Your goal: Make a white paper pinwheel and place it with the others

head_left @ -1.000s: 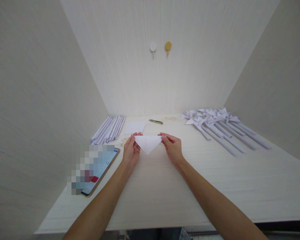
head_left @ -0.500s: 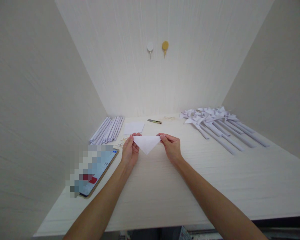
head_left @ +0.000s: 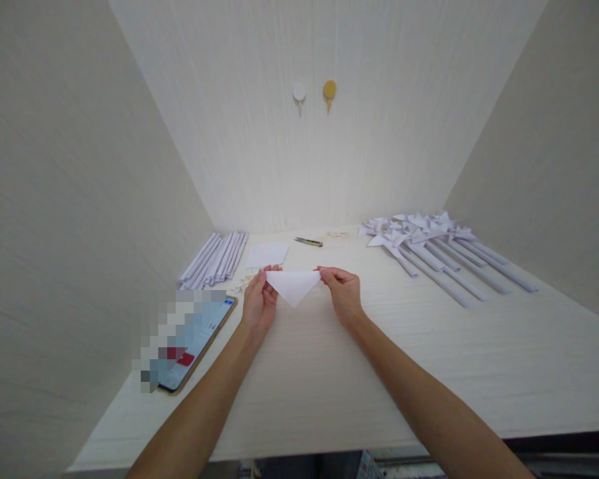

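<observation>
A sheet of white paper folded into a triangle (head_left: 293, 286) is held up between my two hands, its long edge at the top and one corner pointing down toward me. My left hand (head_left: 260, 299) pinches the left corner between thumb and fingers. At the right corner, my right hand (head_left: 342, 293) pinches the paper the same way. Just behind my left hand lies a stack of flat white paper squares (head_left: 268, 254). Small pale pieces (head_left: 243, 283), too small to name, are scattered beside that hand.
Rolled paper sticks (head_left: 214, 259) lie at the back left. Paper pinwheels on sticks (head_left: 419, 233) are piled at the back right. Small thread snips (head_left: 308, 241) rest near the back wall. A phone (head_left: 199, 342), partly blurred out, lies left of my forearm. Two hooks (head_left: 329, 90) hang on the wall.
</observation>
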`<action>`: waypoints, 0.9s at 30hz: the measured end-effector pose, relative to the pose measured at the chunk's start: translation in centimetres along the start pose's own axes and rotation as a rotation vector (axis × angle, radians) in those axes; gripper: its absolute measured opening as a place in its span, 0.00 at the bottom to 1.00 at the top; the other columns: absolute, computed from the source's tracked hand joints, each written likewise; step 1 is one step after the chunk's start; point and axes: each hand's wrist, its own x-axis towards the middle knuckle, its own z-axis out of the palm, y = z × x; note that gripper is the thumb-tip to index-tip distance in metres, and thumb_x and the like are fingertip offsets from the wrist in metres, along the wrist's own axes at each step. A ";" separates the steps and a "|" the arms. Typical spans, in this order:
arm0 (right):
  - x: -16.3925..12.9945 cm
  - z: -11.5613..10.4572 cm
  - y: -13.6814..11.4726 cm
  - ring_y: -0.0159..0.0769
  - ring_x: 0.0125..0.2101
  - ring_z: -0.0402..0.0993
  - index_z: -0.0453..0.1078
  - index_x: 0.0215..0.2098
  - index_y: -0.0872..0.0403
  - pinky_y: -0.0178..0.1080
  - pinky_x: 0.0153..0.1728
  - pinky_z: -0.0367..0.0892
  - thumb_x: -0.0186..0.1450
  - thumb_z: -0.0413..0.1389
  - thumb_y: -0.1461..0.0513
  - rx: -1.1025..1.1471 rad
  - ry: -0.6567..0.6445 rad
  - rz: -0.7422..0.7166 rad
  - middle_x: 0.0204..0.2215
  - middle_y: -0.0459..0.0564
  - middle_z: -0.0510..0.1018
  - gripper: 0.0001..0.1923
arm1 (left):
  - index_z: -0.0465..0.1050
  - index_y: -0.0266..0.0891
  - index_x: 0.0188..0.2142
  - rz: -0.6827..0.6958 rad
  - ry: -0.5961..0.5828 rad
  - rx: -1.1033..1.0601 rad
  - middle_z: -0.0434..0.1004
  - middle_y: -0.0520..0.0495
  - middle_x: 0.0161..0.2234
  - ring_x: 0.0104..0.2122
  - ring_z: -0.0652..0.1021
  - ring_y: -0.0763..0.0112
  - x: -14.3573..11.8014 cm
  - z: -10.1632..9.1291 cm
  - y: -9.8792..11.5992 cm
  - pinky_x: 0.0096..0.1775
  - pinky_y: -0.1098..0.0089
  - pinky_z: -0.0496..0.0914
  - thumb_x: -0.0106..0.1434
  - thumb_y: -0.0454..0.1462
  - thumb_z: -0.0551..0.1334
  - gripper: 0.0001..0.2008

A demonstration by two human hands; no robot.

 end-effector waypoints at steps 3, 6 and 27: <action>0.1 0.0 0.1 0.32 0.27 0.69 0.72 0.16 0.53 0.35 0.31 0.61 0.46 0.60 0.60 0.022 0.038 -0.001 0.20 0.45 0.76 0.05 | 0.71 0.33 0.26 -0.007 0.014 0.011 0.77 0.47 0.25 0.26 0.77 0.78 0.1 0.0 0.0 0.30 0.78 0.70 0.60 0.31 0.52 0.10; 0.3 0.0 0.3 0.29 0.22 0.64 0.71 0.16 0.54 0.34 0.27 0.59 0.45 0.60 0.60 0.050 0.063 0.041 0.16 0.43 0.72 0.05 | 0.70 0.33 0.25 -0.008 0.004 0.030 0.77 0.47 0.25 0.26 0.77 0.78 0.1 -0.1 -0.1 0.31 0.78 0.70 0.59 0.31 0.53 0.10; -0.4 0.6 0.0 0.36 0.29 0.74 0.55 0.20 0.52 0.39 0.30 0.67 0.48 0.60 0.51 0.283 -0.179 0.267 0.25 0.50 0.78 0.19 | 0.70 0.33 0.26 -0.036 -0.027 0.054 0.76 0.48 0.24 0.25 0.75 0.77 0.3 -0.4 -0.4 0.31 0.76 0.68 0.58 0.31 0.54 0.08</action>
